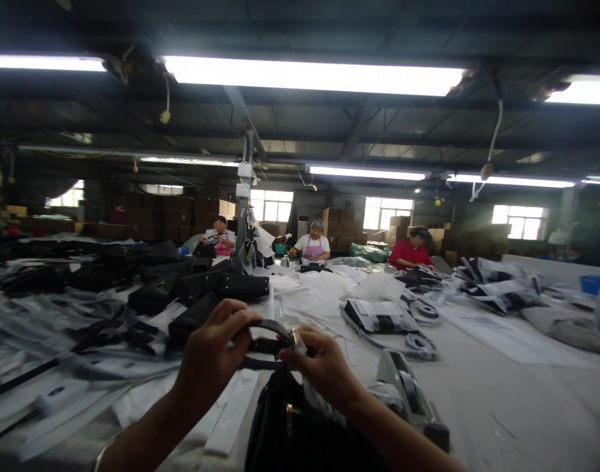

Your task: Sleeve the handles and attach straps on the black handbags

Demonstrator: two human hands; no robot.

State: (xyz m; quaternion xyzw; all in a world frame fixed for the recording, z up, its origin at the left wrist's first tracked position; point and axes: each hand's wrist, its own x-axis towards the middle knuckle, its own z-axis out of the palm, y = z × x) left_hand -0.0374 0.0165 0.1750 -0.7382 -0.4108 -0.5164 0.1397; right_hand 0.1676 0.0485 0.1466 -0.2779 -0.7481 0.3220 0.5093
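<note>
My left hand (212,351) is closed around the black strap (269,334) of a black handbag (300,426) that stands right in front of me on the table. At the strap's other end my right hand (324,367) pinches it beside a small gold fitting (293,337), with a bit of clear wrapping in the fingers. Both hands hold the strap up above the bag's top. The bag's lower part runs out of the frame.
A tape dispenser (408,393) stands just right of the bag. Black bags (202,288) and white wrapping sheets (329,282) cover the long table (516,393). Wrapped bags (381,316) lie further back. Three people (314,246) work at the far end. Cardboard boxes (339,223) are stacked behind.
</note>
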